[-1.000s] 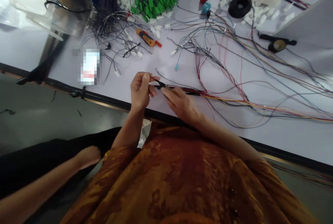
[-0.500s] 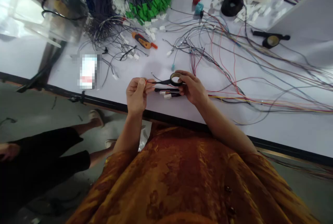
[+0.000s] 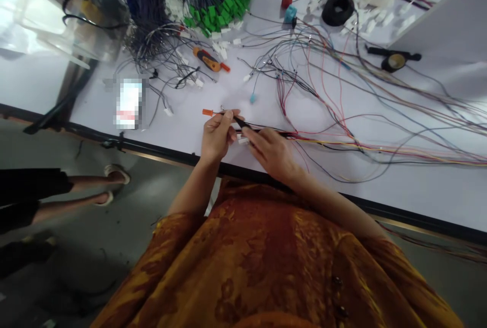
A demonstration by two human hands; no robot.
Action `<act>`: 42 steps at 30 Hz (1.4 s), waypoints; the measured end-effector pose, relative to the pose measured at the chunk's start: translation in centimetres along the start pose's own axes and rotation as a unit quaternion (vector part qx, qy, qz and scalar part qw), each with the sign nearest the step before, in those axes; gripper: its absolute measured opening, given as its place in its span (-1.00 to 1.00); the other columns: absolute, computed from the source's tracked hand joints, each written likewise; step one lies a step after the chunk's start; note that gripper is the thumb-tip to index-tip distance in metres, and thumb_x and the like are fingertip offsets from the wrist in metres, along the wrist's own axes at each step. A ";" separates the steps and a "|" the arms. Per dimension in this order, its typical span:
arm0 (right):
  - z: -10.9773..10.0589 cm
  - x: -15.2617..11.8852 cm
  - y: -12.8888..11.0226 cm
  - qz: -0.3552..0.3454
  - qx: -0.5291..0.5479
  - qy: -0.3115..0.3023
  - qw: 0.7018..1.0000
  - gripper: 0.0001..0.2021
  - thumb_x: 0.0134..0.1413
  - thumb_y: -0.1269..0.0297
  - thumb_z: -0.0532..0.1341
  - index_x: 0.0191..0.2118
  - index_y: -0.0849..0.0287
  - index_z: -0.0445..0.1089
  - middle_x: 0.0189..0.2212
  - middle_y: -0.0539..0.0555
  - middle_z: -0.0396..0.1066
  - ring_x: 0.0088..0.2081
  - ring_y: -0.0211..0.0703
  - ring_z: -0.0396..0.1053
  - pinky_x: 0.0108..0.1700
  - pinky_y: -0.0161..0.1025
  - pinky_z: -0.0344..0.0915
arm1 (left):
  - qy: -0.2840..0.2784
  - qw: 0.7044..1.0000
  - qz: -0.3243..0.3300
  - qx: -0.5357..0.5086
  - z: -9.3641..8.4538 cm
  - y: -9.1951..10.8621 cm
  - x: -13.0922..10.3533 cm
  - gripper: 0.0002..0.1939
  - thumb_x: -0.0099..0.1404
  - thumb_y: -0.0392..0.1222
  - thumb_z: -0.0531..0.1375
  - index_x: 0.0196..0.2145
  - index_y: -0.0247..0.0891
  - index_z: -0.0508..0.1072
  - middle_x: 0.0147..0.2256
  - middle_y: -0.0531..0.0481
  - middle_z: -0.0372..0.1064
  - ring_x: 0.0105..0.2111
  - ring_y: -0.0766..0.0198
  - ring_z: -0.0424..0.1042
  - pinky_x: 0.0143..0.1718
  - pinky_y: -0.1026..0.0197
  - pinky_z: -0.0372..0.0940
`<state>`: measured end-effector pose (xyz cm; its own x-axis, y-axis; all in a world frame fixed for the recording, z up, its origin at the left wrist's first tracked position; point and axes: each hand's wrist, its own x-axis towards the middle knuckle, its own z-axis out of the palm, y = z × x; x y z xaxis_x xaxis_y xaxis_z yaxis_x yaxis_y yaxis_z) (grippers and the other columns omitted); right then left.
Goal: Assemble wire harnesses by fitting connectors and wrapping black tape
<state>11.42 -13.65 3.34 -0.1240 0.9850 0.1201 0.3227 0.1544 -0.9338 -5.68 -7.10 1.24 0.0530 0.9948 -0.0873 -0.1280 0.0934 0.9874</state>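
Note:
My left hand (image 3: 216,137) is closed in a pinch on a thin wire near the table's front edge. An orange connector (image 3: 207,112) sticks out to the left of its fingertips. A dark strip of black tape (image 3: 239,122) runs from these fingers to my right hand (image 3: 272,153), whose fingers are closed on it. The tape roll itself is hidden by my right hand. White connectors (image 3: 243,140) on dark-sleeved wires lie just under and between both hands.
An orange-and-black cutter (image 3: 207,59) lies behind my hands, near a bundle with green connectors (image 3: 218,15). Loose wires (image 3: 342,115) spread right. Black tape rolls (image 3: 338,10) sit at the back. A phone-like blurred item (image 3: 128,103) lies left. A person's legs (image 3: 87,188) show beyond the table edge.
My hands have come closer together, the left moving right. The tape roll, visible before in my right hand, is now hidden. The orange connector now shows clearly. The other person's legs have shifted left.

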 end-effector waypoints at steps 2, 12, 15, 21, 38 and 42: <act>0.3 0.0 -0.3 -0.030 -0.010 0.000 1.000 -0.81 0.23 0.20 0.23 -0.07 0.08 0.41 -0.22 0.08 0.39 -0.26 -0.17 0.36 -0.13 -0.15 0.39 | -0.002 1.000 0.013 -0.009 0.0 0.8 -0.7 -0.60 0.33 0.17 0.28 -0.32 -0.26 0.57 -0.32 0.00 0.58 -0.62 0.49 0.40 -0.65 0.36 0.29; -0.1 1.2 1.8 0.055 0.073 0.079 0.993 -0.74 0.32 0.17 0.11 0.06 0.06 0.31 -0.31 0.02 0.33 -0.43 -0.28 0.29 -0.36 -0.26 0.40 | 0.029 0.994 0.080 0.068 0.7 0.2 -1.2 -0.59 0.44 0.15 0.16 -0.34 -0.24 0.51 -0.31 0.02 0.58 -0.66 0.53 0.37 -0.67 0.34 0.27; -0.5 -1.1 1.3 -0.075 -0.058 0.024 0.995 -0.77 0.27 0.23 0.18 0.01 0.08 0.42 -0.24 0.10 0.35 -0.26 -0.17 0.38 -0.14 -0.13 0.45 | 0.028 0.999 0.002 0.014 1.0 -0.1 -0.6 -0.61 0.44 0.19 0.15 -0.25 -0.21 0.46 -0.43 0.08 0.55 -0.73 0.52 0.32 -0.71 0.37 0.21; -1.4 2.4 1.1 0.155 0.242 0.131 0.949 -0.71 0.14 0.11 0.28 -0.07 0.07 0.31 -0.34 -0.06 0.35 -0.61 -0.43 0.16 -0.63 -0.39 0.13 | -0.126 0.980 0.135 0.075 1.7 2.0 -2.5 -0.63 0.39 0.13 0.24 -0.34 -0.25 0.53 -0.28 -0.06 0.60 -0.18 0.22 0.63 -0.06 0.17 0.53; -2.9 -0.7 2.3 0.065 0.117 0.128 0.983 -0.64 0.17 0.20 0.24 0.09 0.00 0.39 -0.31 0.04 0.41 -0.46 -0.22 0.34 -0.45 -0.22 0.34 | -0.091 0.996 0.009 0.004 3.9 -0.3 -0.9 -0.59 0.31 0.21 0.27 -0.32 -0.23 0.49 -0.60 0.11 0.35 -0.71 0.49 0.23 -0.70 0.37 0.13; -2.5 -3.1 1.6 -0.081 -0.132 0.053 0.987 -0.82 0.24 0.28 0.20 -0.08 0.06 0.48 -0.21 0.17 0.44 -0.24 -0.06 0.43 -0.17 -0.04 0.45 | -0.037 0.999 -0.011 -0.039 3.8 -0.1 -1.5 -0.60 0.29 0.20 0.30 -0.30 -0.22 0.43 -0.42 0.05 0.51 -0.69 0.48 0.31 -0.71 0.36 0.19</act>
<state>14.69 -16.23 2.37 -0.0990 0.9461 0.3085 0.5409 0.3114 -0.7813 -1.95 -8.76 1.77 0.1290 0.9869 -0.0965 -0.2018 0.1214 0.9719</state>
